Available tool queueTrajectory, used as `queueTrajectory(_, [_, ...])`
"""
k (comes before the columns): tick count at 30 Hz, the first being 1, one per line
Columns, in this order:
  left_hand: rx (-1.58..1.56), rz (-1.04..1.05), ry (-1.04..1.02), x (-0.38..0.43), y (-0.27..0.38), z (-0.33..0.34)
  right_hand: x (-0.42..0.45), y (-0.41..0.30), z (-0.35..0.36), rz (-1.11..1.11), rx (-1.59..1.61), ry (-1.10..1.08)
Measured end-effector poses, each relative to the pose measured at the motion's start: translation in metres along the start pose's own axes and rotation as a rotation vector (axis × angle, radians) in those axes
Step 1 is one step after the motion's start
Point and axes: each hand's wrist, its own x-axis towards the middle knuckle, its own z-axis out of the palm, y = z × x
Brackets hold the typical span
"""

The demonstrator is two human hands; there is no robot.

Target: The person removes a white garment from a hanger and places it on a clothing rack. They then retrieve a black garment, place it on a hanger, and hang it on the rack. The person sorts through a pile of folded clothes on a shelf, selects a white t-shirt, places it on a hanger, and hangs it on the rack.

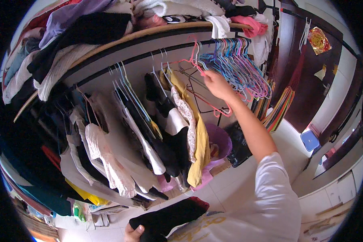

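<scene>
My right hand [215,83] reaches up to the clothes rail and grips a pink plastic hanger [195,57] near its neck. The hanger's hook is up at the black rail [178,47]; whether it still rests on the rail I cannot tell. To the right of that hand hangs a dense bunch of bare, mostly blue and purple hangers [239,69]. Low in front of my body, my left hand [134,233] holds a folded black garment [169,213] with a dark red patch at one end. The thumb lies on the cloth, and the other fingers are mostly hidden.
Several garments hang along the rail, among them a yellow one [201,145] and a cream blouse [109,160]. Piled clothes [87,33] cover the shelf above. Below stand a purple tub [220,140] and a black bag [240,145]. A striped hammock [279,106] hangs at the right.
</scene>
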Motion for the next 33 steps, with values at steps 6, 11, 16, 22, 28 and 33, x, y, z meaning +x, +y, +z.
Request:
queueTrajectory(6, [0.061, -0.042, -0.069, 0.007, -0.007, 0.018, 0.012, 0.011, 0.019, 0.076, -0.134, -0.062])
queueTrajectory(11, [-0.027, -0.197, 0.274, 0.019, 0.006, 0.044, 0.001, 0.037, -0.022, -0.081, -0.207, 0.344])
queueTrajectory(16, [0.534, -0.012, 0.059, 0.031, 0.016, 0.057, -0.006, 0.074, -0.037, -0.049, -0.783, 0.28])
queueTrajectory(22, [0.933, 0.005, -0.018, 0.029, 0.026, 0.066, -0.005, 0.097, -0.026, -0.117, -1.025, 0.281])
queueTrajectory(28, [1.219, 0.496, 0.351, 0.02, 0.04, 0.081, -0.002, 0.091, -0.038, -0.095, -0.417, 0.233])
queueTrajectory(33, [1.347, 0.883, 0.14, 0.022, 0.057, 0.081, 0.001, 0.077, -0.051, -0.01, -0.413, 0.311])
